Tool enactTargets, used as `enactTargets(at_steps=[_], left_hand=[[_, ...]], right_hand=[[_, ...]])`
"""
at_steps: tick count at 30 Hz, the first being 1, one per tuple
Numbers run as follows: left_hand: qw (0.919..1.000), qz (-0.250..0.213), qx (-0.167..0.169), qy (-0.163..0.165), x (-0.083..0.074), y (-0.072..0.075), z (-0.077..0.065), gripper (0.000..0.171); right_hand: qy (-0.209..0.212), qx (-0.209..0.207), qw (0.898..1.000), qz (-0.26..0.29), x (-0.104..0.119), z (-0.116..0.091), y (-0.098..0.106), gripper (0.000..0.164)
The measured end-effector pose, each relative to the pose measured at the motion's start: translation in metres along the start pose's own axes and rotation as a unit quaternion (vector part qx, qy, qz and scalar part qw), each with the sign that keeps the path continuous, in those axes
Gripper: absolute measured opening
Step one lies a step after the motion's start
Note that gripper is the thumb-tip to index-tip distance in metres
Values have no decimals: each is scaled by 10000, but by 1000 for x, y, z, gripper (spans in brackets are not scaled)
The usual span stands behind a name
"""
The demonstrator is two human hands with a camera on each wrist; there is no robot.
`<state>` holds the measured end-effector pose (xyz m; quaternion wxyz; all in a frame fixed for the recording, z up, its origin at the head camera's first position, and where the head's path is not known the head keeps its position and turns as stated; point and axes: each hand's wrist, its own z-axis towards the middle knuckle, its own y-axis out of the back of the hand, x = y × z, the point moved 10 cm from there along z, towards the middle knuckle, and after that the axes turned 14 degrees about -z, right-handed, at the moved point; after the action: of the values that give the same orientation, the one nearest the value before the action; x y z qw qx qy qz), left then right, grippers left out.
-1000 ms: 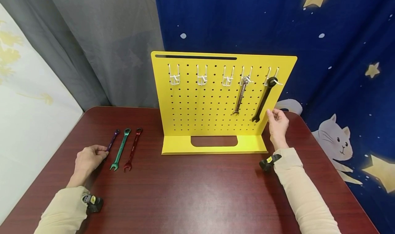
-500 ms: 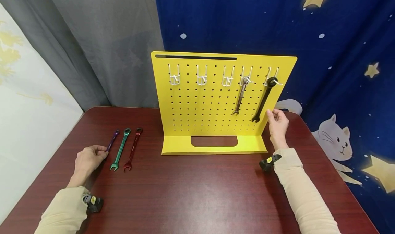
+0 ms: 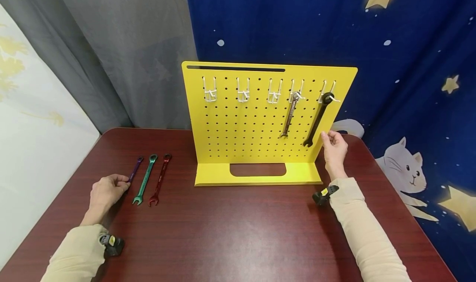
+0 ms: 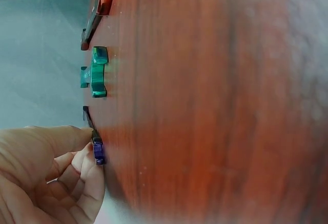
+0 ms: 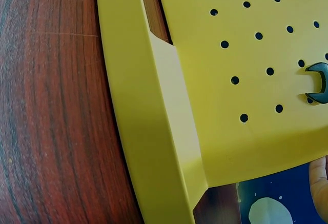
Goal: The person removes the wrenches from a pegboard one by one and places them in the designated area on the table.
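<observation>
My left hand (image 3: 106, 194) pinches the lower end of a small purple combination wrench (image 3: 135, 169) lying on the table; in the left wrist view thumb and fingers meet at its purple open end (image 4: 98, 151). Beside it lie a green wrench (image 3: 145, 180) and a red wrench (image 3: 160, 180). At the right, my right hand (image 3: 336, 152) grips the side edge of a yellow pegboard (image 3: 230, 137), thumb at the front. A silver wrench (image 3: 289, 117) and a larger black wrench (image 3: 317, 122) hang from the board's two rightmost hooks. Only a sliver of this hand shows in the right wrist view.
Three white hooks, left (image 3: 210, 95), middle (image 3: 243, 95) and right (image 3: 274, 96), stick out of the board with nothing hanging on them. The board's base stands on the dark red table (image 3: 238, 232). Grey and blue curtains (image 3: 267, 22) hang behind.
</observation>
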<state>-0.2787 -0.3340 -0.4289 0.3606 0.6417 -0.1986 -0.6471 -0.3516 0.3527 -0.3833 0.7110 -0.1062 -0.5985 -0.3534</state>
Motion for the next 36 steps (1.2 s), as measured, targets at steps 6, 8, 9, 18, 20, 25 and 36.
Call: enactTargets(at_steps=[6,8,9,18,20,25,36], left_hand=[[10000,-6,5,-22,-1,1,-1,19],[10000,-4,-19,-30,-1,2,-3,19],[10000,-5,-37,-39,-1,2,-3,19],[9991,-83,-354,-206,-9,9,-4,22],[9985,-183,-423,-279,-14,10,-4,24],[9960,-538,-461,-543,-32,10,-5,28],[9893,-1180,-215,-833,-75,-2,-12,32]], right_hand=[[48,-25,10000,51,0,0,0,10],[48,-12,10000,44,0,0,0,11],[48,-9,10000,26,0,0,0,10],[1,27,10000,78,0,1,0,10],[-29,41,10000,50,-1,0,0,9],[-86,54,9999,-35,-2,-1,0,7],[-25,36,10000,9,-1,-1,0,7]])
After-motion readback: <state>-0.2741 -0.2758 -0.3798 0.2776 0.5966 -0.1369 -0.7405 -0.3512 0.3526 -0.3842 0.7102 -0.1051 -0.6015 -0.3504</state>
